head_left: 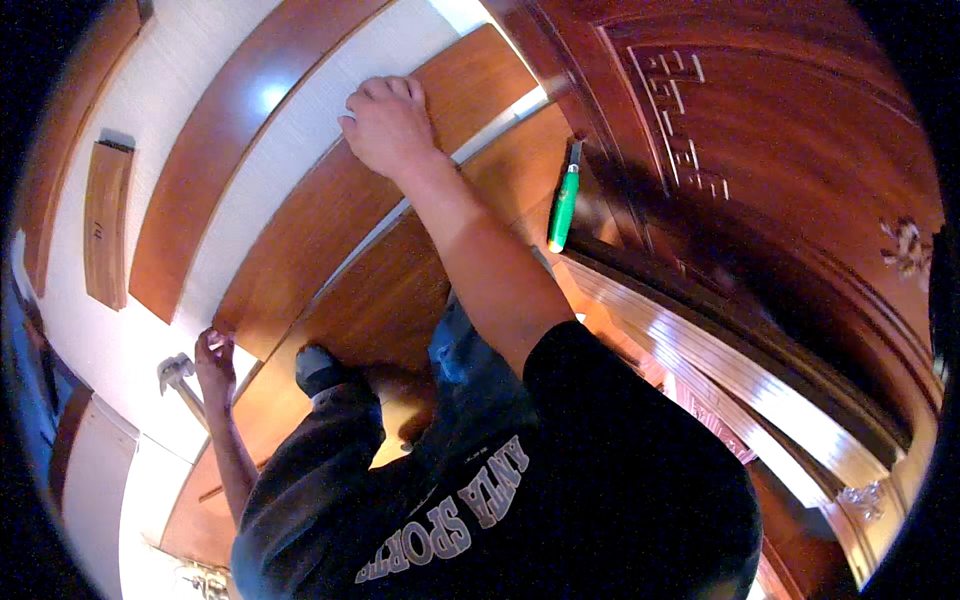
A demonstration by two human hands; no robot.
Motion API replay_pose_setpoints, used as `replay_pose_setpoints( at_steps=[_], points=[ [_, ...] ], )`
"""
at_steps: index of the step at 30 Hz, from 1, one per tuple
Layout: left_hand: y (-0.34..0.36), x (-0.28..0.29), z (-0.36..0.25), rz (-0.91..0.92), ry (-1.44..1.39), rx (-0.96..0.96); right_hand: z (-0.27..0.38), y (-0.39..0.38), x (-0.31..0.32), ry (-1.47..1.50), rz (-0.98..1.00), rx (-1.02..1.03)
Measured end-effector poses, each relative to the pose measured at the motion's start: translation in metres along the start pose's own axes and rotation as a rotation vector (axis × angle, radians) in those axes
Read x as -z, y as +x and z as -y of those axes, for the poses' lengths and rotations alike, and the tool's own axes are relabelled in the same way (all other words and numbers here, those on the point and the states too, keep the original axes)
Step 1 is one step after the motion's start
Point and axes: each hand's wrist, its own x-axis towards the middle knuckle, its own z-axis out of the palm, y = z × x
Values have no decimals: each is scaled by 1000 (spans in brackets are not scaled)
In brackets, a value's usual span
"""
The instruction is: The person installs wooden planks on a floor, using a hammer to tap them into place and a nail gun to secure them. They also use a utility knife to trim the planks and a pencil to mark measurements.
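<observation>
A long brown floorboard (300,235) lies across the floor in front of me, with a narrow pale gap between it and the boards (375,290) on my side. My right hand (390,125) reaches over its far half, fingers curled down over the far edge. At its left end my left hand (217,365) has the fingertips bent against the corner. Just left of that hand is a claw hammer (176,372), its handle partly hidden behind my wrist. A green-handled chisel (564,205) rests near the door at the right.
Another long board (205,170) lies loose on the pale underlay (275,165), with a short marked offcut (107,225) to its left. A dark red carved door (780,130) and light trim (730,350) bound the right side. My foot (318,368) is on the boards.
</observation>
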Motion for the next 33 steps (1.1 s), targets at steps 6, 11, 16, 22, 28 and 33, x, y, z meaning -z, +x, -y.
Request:
replay_pose_setpoints(
  at_steps=[6, 11, 16, 22, 28, 33],
  points=[
    [-6, 0, -31, 15, -189, 178, 12, 10, 16, -72, 275, -57],
    [-4, 14, -48, 94, 4, 89, 12, 17, 25, -25, 440, -58],
    [15, 11, -50, 130, -21, 190, 2, 18, 29, -46, 513, -79],
    [11, 9, -34, 96, -97, 185, -1, 19, 28, 18, 490, -76],
    [13, 11, -30, 109, -123, 217, -2, 23, 28, -2, 500, -69],
    [7, 16, -30, 80, -98, 219, 2, 23, 32, -6, 492, -35]
  ],
)
